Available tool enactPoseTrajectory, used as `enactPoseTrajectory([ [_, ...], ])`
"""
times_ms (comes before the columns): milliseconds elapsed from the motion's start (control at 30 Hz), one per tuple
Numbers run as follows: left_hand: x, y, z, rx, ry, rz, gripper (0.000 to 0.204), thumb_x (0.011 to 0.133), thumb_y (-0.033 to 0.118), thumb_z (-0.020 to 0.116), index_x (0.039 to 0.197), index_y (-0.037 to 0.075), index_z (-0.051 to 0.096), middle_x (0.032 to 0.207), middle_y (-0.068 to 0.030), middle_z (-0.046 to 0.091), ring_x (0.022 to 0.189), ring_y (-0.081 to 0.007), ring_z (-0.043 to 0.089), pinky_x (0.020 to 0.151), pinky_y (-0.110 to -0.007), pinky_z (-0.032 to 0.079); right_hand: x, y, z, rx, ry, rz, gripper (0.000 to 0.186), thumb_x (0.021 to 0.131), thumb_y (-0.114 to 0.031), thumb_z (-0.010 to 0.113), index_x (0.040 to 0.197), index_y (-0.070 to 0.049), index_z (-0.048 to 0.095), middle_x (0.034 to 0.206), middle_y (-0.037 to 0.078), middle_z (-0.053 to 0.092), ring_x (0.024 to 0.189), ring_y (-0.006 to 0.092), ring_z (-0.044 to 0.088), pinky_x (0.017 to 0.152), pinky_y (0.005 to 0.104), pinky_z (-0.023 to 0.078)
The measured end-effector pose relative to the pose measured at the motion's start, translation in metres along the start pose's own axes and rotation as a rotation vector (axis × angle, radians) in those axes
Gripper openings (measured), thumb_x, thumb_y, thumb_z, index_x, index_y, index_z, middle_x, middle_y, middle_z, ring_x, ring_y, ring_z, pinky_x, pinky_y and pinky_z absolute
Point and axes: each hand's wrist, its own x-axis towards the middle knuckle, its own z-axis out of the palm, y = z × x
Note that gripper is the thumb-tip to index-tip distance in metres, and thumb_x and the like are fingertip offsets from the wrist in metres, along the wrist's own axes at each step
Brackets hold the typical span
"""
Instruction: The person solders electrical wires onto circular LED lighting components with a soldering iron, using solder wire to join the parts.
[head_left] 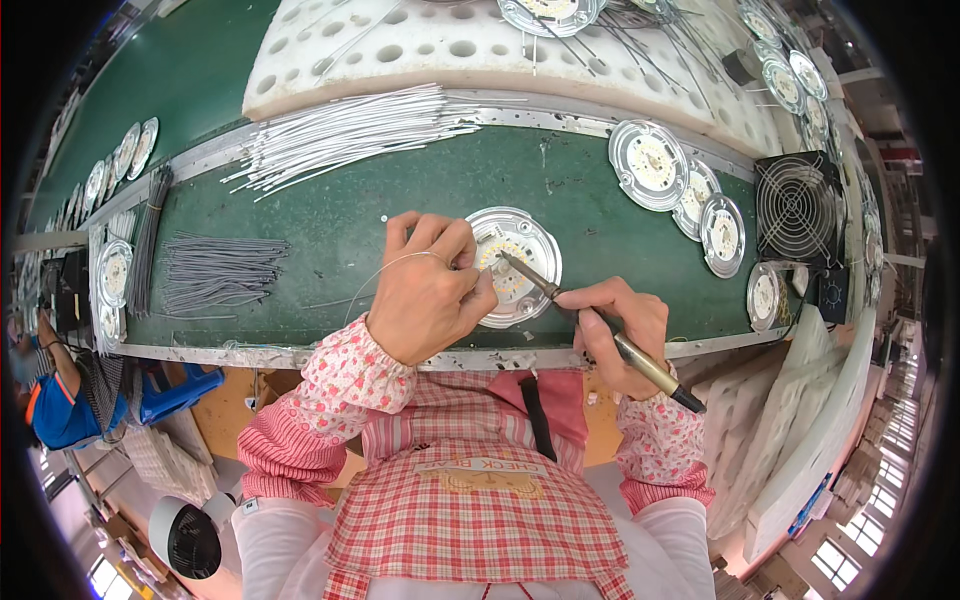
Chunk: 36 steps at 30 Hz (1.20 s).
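My right hand [625, 335] grips a soldering iron [640, 357] with a gold and black handle. Its tip rests at the middle of a round silver lamp disc [545, 255] with a ring of small yellow LEDs. Over the disc's left side, my left hand [425, 290] is closed in a pinch. A thin white wire [385, 265] curves across its back into the fingers; a dark wire trails out below the hand. The fingertips partly hide the disc's left edge, and I cannot make out exactly where the wire ends meet the board.
White wires [350, 135] lie in a pile at the back. Grey wires [220, 272] are bundled on the left. More lamp discs [648, 165] overlap at the right, near a black fan [797, 207]. A perforated white foam block [400, 50] stands behind a metal rail. Another person [65, 405] sits far left.
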Motion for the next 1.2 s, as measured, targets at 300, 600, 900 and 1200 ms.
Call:
enactPoseTrajectory([
  [300, 0.001, 0.001, 0.002, 0.067, -0.026, 0.002, 0.016, 0.073, 0.013, 0.072, 0.062, 0.003, 0.065, 0.081, -0.0046, 0.052, 0.086, -0.024, 0.054, 0.087, -0.043, 0.039, 0.003, -0.016, 0.003, 0.045, -0.029, 0.172, 0.015, 0.089, -0.004, 0.056, 0.098, 0.0, 0.067, 0.065, 0.007, 0.064, 0.054, 0.0118, 0.061, 0.052, 0.0272, 0.046],
  [600, -0.02, -0.005, -0.003, 0.131, -0.017, 0.139, 0.045, 0.07, 0.004, 0.072, 0.115, 0.009, 0.071, 0.108, -0.0054, 0.062, 0.096, -0.0238, 0.061, 0.086, -0.039, 0.046, -0.009, 0.0, 0.005, 0.236, 0.003, 0.214, 0.018, 0.092, -0.006, 0.051, 0.101, 0.002, 0.065, 0.064, 0.006, 0.063, 0.054, 0.0093, 0.059, 0.053, 0.0257, 0.045],
  [900, -0.021, -0.006, -0.006, 0.277, -0.105, 0.218, 0.053, 0.073, 0.009, 0.069, 0.126, 0.008, 0.065, 0.111, -0.0057, 0.059, 0.104, -0.0228, 0.058, 0.089, -0.041, 0.045, -0.001, 0.001, 0.041, -0.237, 0.205, -0.019, 0.061, 0.078, -0.023, 0.081, 0.13, -0.002, 0.056, 0.099, 0.017, 0.065, 0.088, 0.0265, 0.066, 0.076, 0.0374, 0.052],
  [1200, -0.01, -0.023, -0.012, 0.155, -0.074, 0.225, 0.055, 0.07, 0.001, 0.065, 0.123, 0.016, 0.068, 0.117, -0.0056, 0.061, 0.109, -0.025, 0.058, 0.095, -0.042, 0.044, 0.003, 0.007, 0.062, -0.524, 0.165, -0.162, 0.108, 0.062, -0.036, 0.091, 0.146, 0.001, 0.035, 0.126, 0.024, 0.052, 0.115, 0.0404, 0.051, 0.1, 0.049, 0.037],
])
